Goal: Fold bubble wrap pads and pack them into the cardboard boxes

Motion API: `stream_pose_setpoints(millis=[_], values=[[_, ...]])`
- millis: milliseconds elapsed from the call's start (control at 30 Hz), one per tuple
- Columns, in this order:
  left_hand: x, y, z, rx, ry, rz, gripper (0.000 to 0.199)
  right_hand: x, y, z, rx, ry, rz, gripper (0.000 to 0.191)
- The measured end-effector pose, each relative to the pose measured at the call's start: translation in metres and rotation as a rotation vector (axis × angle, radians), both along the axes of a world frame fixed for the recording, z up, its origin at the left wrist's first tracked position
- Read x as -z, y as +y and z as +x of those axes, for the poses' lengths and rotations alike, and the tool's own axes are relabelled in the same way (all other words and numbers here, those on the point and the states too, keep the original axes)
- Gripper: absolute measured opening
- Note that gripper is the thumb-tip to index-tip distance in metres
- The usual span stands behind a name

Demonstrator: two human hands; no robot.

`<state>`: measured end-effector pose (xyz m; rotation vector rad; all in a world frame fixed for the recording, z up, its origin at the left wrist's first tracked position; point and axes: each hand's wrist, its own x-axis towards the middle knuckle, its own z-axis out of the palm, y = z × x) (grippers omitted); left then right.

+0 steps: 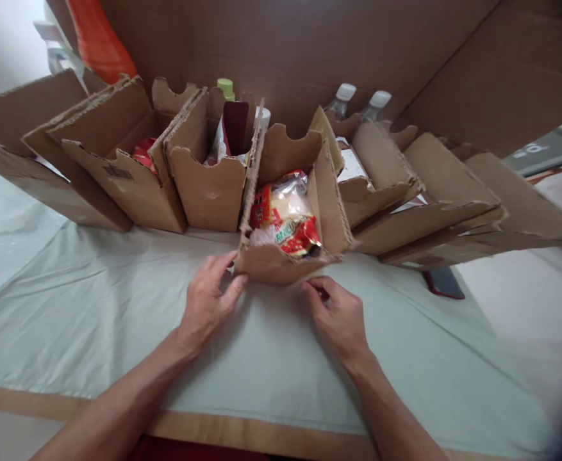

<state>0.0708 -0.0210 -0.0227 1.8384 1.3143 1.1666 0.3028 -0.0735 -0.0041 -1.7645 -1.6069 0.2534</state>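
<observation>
An open cardboard box (281, 266) stands in the middle of the row, its front edge nearer to me than the others. Inside it lie red and clear snack packets (288, 214). My left hand (211, 298) is at the box's front left corner, thumb and fingers apart, the fingertips touching the cardboard. At the front right corner is my right hand (336, 314), its fingers curled and the thumb and index finger close together at the lower edge. Whether those fingertips grip the cardboard is too small to tell.
Several cardboard boxes (208, 192) flank the middle one on a pale green cloth (117, 288). Bottles with white caps (380, 100) and an orange object (100, 45) rise behind them. A dark flat object (444, 283) lies at the right. Large cardboard panels stand behind.
</observation>
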Motion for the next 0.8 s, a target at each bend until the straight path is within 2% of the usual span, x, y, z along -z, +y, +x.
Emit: stream_pose_setpoints(millis=[67,167,300,433,533,667,733,800], values=[[0.001,0.008,-0.004,-0.069,-0.034,-0.066,0.034,0.007,0.014,-0.005,-0.022,-0.019,0.021,0.024],[0.006,0.006,-0.004,-0.019,-0.2,-0.167,0.047,0.021,0.021,-0.008,-0.077,-0.066,0.076,0.021],[0.012,-0.007,0.006,0.23,-0.427,-0.233,0.074,0.029,0.013,-0.008,-0.144,-0.052,0.099,0.018],[0.012,-0.004,0.012,0.491,-0.465,-0.319,0.093,0.025,0.012,-0.006,-0.161,-0.043,0.081,0.018],[0.011,0.006,0.01,0.579,-0.448,-0.398,0.093,0.027,0.015,-0.005,-0.179,-0.049,0.08,0.017],[0.011,0.014,0.005,0.601,-0.457,-0.456,0.081,0.03,0.016,-0.005,-0.189,-0.018,0.09,0.016],[0.01,0.014,0.004,0.586,-0.461,-0.447,0.078,0.025,0.013,-0.004,-0.144,0.047,0.086,0.014],[0.01,0.014,0.004,0.556,-0.47,-0.439,0.077,0.012,0.006,-0.001,-0.056,0.145,0.125,0.011]])
